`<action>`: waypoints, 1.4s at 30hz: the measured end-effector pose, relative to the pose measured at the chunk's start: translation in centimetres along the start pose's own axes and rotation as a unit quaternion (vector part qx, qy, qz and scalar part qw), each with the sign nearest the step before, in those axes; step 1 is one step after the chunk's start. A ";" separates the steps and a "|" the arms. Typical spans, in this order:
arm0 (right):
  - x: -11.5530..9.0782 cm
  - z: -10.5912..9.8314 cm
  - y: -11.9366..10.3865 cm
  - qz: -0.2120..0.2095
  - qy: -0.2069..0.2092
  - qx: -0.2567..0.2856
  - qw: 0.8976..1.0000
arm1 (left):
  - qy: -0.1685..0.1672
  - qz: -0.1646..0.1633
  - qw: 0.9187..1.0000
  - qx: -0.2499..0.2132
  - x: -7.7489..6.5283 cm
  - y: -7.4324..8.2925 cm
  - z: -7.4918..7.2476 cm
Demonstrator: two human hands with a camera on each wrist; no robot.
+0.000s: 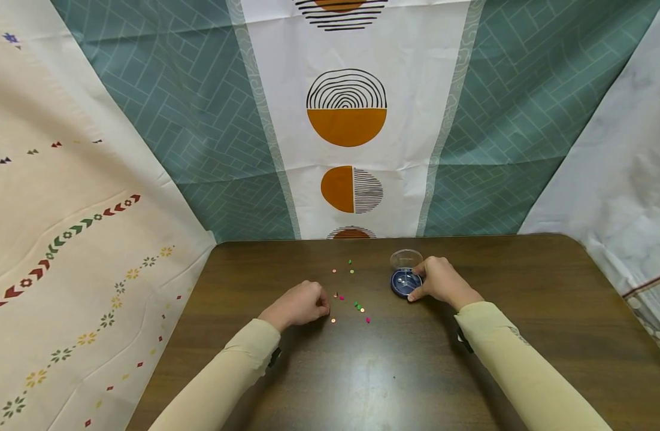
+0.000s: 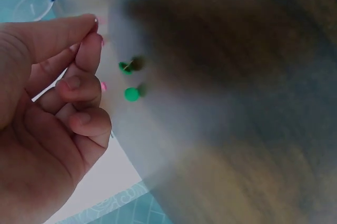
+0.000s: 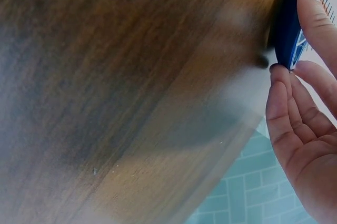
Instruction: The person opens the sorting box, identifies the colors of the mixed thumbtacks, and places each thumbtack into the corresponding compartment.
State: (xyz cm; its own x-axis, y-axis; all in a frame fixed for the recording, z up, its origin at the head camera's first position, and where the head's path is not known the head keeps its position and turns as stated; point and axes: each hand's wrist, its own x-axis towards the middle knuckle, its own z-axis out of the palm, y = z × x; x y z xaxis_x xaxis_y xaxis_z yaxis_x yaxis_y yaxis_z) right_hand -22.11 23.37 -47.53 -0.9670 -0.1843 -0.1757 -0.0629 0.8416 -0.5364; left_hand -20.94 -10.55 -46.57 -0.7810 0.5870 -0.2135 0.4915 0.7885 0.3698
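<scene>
Head view: tacks (image 1: 368, 319) dot table (image 1: 335, 377) near blue case (image 1: 400, 285).

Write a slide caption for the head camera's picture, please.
Left hand beside scattered colorful thumbtacks; right hand gripping an open round blue case.

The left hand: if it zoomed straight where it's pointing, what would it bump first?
Probably the pink tack or the small tack beside it, just past the left hand. Its height above the table is hard to judge, so it might pass over them.
</scene>
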 end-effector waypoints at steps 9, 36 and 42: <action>-0.1 -0.1 0.0 -0.006 0.003 -0.006 1.000 | 0.069 0.001 0.997 -0.022 1.1 0.8 -1.4; -0.2 -0.1 -0.1 -0.007 0.010 -0.003 1.000 | 0.217 0.016 0.973 -0.079 5.1 4.6 -1.6; -0.2 -0.1 0.0 -0.007 0.009 -0.007 1.000 | 0.217 0.026 0.972 -0.085 6.7 5.7 -1.3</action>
State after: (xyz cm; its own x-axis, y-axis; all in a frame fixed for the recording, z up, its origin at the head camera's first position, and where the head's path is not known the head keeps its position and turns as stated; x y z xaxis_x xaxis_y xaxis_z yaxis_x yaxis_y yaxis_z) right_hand -21.97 23.42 -47.39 -0.9705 -0.1864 -0.1531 -0.0794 0.8460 -0.5272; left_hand -23.88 -2.36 -44.75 -0.8642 0.4631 0.1967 0.4921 0.6963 0.5225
